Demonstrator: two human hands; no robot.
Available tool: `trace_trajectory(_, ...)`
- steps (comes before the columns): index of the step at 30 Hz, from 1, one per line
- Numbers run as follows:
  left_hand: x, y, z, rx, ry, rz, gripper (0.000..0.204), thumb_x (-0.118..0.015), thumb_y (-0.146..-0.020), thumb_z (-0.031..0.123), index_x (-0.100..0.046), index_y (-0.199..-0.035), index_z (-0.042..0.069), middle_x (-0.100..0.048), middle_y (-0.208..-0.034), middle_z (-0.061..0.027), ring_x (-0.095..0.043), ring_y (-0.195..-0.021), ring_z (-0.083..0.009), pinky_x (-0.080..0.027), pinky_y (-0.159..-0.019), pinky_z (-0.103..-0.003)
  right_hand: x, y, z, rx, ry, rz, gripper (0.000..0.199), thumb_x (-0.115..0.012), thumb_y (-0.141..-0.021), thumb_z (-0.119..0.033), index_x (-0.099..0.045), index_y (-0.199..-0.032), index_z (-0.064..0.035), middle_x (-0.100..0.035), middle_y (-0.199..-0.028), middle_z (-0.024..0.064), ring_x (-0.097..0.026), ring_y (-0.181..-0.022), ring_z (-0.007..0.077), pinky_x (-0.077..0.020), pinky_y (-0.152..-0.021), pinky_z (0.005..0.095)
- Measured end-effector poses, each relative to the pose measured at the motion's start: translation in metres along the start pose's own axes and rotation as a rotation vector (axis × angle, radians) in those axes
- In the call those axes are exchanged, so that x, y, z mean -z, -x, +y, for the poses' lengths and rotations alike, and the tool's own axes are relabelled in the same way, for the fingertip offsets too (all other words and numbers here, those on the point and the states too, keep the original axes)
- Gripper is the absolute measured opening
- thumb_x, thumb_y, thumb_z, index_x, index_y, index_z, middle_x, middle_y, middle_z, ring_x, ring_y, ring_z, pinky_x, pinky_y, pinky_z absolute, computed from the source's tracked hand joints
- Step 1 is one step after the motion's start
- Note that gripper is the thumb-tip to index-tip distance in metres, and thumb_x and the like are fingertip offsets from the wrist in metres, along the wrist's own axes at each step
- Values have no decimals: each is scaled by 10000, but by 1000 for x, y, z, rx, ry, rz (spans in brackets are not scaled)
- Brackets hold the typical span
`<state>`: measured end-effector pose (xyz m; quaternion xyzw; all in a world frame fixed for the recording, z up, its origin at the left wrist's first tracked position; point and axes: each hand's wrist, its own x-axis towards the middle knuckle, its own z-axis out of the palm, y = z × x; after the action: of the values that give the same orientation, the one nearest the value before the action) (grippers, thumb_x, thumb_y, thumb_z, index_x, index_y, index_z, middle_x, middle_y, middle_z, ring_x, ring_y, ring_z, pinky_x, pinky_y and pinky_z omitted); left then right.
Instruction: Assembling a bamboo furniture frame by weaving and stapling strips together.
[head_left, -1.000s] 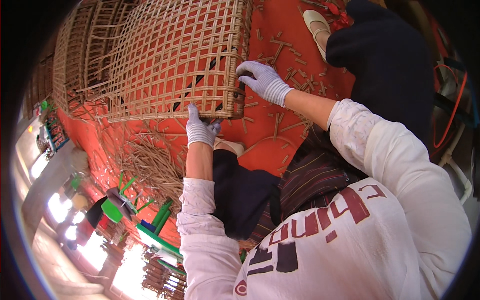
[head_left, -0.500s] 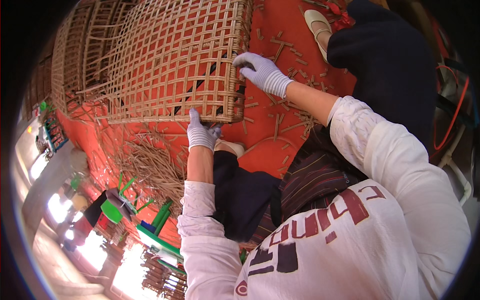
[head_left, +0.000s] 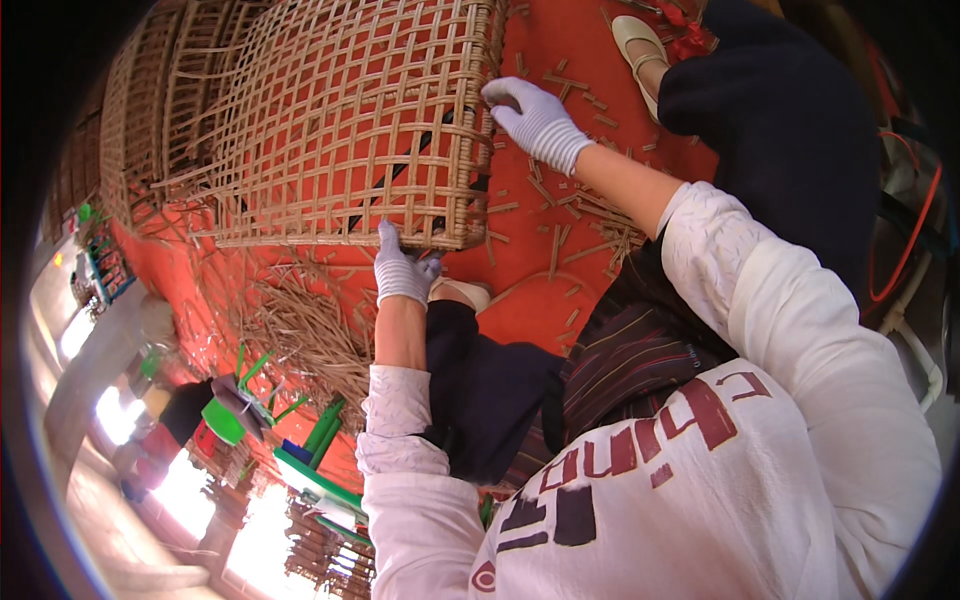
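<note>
A large open-weave cane basket [head_left: 330, 130] lies on an orange floor mat [head_left: 545, 270]. My left hand [head_left: 402, 268], in a white glove, grips the basket's lower rim near its corner. My right hand [head_left: 535, 120], also gloved, holds the basket's right edge higher up. My white sleeves and dark-trousered knee [head_left: 480, 390] fill the lower part of the view.
Short cane offcuts [head_left: 575, 210] lie scattered on the mat. A heap of thin cane strips [head_left: 305, 335] sits below the basket. More woven frames [head_left: 130, 130] stand at the left. Another person's dark-clad leg and pale shoe [head_left: 640, 45] are at upper right. Green objects [head_left: 300, 460] lie lower left.
My right hand has slid a little up along the basket's right edge. My left hand stays on the lower rim.
</note>
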<state>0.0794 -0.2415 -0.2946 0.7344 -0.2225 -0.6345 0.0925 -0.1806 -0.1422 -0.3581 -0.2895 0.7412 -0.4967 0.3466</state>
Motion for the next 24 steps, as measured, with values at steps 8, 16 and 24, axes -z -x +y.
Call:
trace_trajectory(8,2,-1,-2,14,-6,-17,661,-532,-904,631,-421,-1322,131,-597,-1153,-179,-658,-889,-406,-377,-480,-337,-6,-16,10,-114,-178,-206,290,-570,-923,-108,-580,-1203,-33,-644,-1194,115,-624,-1084,224,-491,-969,342)
trace_trajectory(16,5,-1,-2,6,-15,18,656,-513,-906,641,-439,-1326,142,-587,-1203,-170,-655,-910,-407,-370,-474,-332,-5,-14,7,15,-15,-175,190,-594,-903,-99,-677,-1072,-75,-664,-1137,101,-635,-1035,207,-509,-913,336)
trace_trajectory(24,9,5,-1,-16,-50,-12,683,-507,-903,655,-444,-1347,140,-574,-1242,-155,-635,-952,-391,-365,-539,-336,-4,-37,30,-51,15,-73,353,-524,-890,-93,-610,-1232,-87,-666,-1159,126,-623,-1093,282,-484,-968,354)
